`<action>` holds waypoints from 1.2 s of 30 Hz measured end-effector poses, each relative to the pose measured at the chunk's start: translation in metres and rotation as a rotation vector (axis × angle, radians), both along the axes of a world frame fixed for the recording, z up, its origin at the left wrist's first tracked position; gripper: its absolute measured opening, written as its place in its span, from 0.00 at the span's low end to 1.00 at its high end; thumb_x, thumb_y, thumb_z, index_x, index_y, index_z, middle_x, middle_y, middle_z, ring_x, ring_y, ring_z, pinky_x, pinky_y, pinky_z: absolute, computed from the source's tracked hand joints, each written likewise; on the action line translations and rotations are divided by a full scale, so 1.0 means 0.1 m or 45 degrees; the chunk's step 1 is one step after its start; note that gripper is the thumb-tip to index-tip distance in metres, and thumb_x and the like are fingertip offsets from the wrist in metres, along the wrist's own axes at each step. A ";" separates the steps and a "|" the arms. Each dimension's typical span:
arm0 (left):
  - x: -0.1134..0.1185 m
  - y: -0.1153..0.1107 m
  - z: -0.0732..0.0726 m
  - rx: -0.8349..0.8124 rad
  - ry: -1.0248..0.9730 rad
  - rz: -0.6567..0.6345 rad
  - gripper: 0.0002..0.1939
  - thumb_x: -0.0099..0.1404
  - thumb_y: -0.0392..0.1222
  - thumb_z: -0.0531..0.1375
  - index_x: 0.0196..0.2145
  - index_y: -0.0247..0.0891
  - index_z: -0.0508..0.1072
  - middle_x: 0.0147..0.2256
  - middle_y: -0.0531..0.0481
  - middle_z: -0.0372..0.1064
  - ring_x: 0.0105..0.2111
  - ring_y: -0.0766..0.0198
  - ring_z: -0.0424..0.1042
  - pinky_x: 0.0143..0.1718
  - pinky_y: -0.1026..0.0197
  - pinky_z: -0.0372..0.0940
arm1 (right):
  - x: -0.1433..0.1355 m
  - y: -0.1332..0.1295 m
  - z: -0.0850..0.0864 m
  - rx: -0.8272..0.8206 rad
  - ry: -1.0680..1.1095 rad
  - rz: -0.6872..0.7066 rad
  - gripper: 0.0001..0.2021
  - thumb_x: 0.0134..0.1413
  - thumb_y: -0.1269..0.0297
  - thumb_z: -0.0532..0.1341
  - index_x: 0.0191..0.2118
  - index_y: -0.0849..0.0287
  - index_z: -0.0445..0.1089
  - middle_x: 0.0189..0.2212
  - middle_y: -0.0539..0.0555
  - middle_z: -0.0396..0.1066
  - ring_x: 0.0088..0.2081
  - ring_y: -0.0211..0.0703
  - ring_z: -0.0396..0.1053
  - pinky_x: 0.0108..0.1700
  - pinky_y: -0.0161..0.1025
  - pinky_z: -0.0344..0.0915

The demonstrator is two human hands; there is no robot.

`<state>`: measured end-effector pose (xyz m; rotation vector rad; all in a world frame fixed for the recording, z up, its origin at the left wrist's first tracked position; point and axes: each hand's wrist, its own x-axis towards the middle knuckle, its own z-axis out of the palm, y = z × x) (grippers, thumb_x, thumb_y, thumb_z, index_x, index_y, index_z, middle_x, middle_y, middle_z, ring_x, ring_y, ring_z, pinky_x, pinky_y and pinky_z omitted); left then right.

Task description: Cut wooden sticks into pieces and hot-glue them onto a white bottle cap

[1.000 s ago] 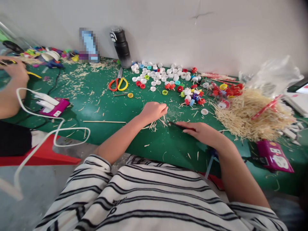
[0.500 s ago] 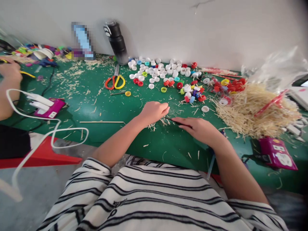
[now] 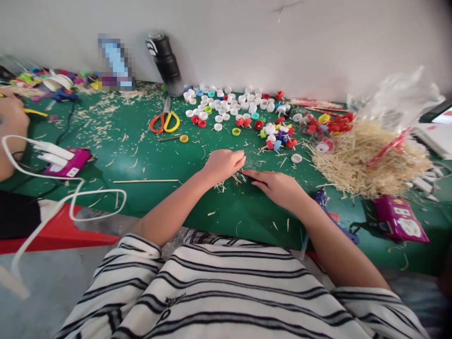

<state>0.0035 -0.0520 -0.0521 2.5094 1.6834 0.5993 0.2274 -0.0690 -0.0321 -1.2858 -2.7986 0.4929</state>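
Observation:
My left hand (image 3: 226, 165) is closed low over the green tabletop (image 3: 215, 216), and what its fingers hold is hidden. Close beside its fingertips, my right hand (image 3: 275, 186) grips a slim dark knife-like tool (image 3: 247, 174), index finger stretched along it. Its tip reaches toward the left fingers, and most of it is covered by the hand. Pale wood shavings (image 3: 221, 187) lie under and around both hands. To the left, a long thin wooden stick (image 3: 146, 181) lies flat on the table.
Bottle caps (image 3: 233, 101) cover the back, near scissors (image 3: 165, 121) and a black bottle (image 3: 165, 63). A heap of thin wooden sticks (image 3: 370, 160), a blue glue gun (image 3: 322, 197) and a purple box (image 3: 400, 219) are at right. Another person's hand (image 3: 12, 110) is at far left.
The right hand has shifted slightly left, closer to the left hand, and more of the blue glue gun shows beside the right forearm. The whole view has shifted slightly.

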 end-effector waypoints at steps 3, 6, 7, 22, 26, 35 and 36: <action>0.00 0.00 0.00 0.009 0.017 -0.012 0.19 0.72 0.45 0.49 0.24 0.39 0.63 0.20 0.52 0.56 0.21 0.66 0.50 0.25 0.58 0.40 | 0.02 0.02 0.04 -0.123 0.057 -0.027 0.24 0.71 0.59 0.52 0.68 0.32 0.60 0.53 0.44 0.78 0.44 0.48 0.77 0.40 0.41 0.70; -0.02 0.01 -0.01 0.011 0.010 -0.014 0.19 0.73 0.45 0.48 0.24 0.40 0.62 0.19 0.53 0.54 0.21 0.66 0.49 0.25 0.58 0.41 | 0.06 0.05 0.06 -0.210 0.113 -0.030 0.24 0.70 0.59 0.52 0.68 0.32 0.61 0.54 0.44 0.77 0.44 0.48 0.77 0.43 0.42 0.71; -0.03 0.01 -0.01 0.006 0.004 -0.010 0.19 0.73 0.45 0.48 0.24 0.40 0.62 0.19 0.53 0.54 0.20 0.66 0.49 0.25 0.58 0.41 | 0.08 0.06 0.06 -0.228 0.128 -0.019 0.24 0.70 0.59 0.52 0.68 0.33 0.61 0.54 0.44 0.77 0.44 0.48 0.77 0.44 0.43 0.72; -0.02 0.03 -0.09 0.033 0.036 -0.036 0.19 0.73 0.45 0.48 0.26 0.40 0.68 0.19 0.52 0.61 0.20 0.65 0.55 0.25 0.58 0.42 | 0.03 0.01 -0.02 -0.030 -0.005 0.025 0.24 0.72 0.59 0.49 0.69 0.36 0.59 0.48 0.49 0.79 0.42 0.48 0.77 0.36 0.38 0.68; 0.03 0.02 -0.09 0.044 0.120 -0.133 0.18 0.73 0.43 0.49 0.27 0.39 0.69 0.21 0.50 0.64 0.22 0.65 0.59 0.25 0.58 0.41 | -0.06 0.00 -0.07 0.058 -0.064 0.043 0.24 0.72 0.60 0.48 0.70 0.38 0.58 0.43 0.51 0.80 0.41 0.47 0.76 0.33 0.36 0.65; -0.09 0.03 -0.04 0.016 0.094 -0.076 0.21 0.75 0.46 0.47 0.24 0.39 0.64 0.19 0.51 0.60 0.20 0.66 0.54 0.25 0.58 0.41 | 0.17 0.01 0.05 -0.118 0.028 0.002 0.23 0.71 0.57 0.50 0.67 0.31 0.62 0.52 0.44 0.78 0.44 0.49 0.77 0.39 0.42 0.72; -0.10 0.04 -0.04 -0.010 0.088 -0.058 0.21 0.74 0.47 0.47 0.24 0.39 0.64 0.19 0.51 0.59 0.20 0.66 0.53 0.25 0.59 0.41 | 0.21 0.02 0.07 -0.130 0.042 0.014 0.23 0.71 0.57 0.50 0.67 0.32 0.62 0.53 0.44 0.77 0.45 0.49 0.77 0.41 0.43 0.72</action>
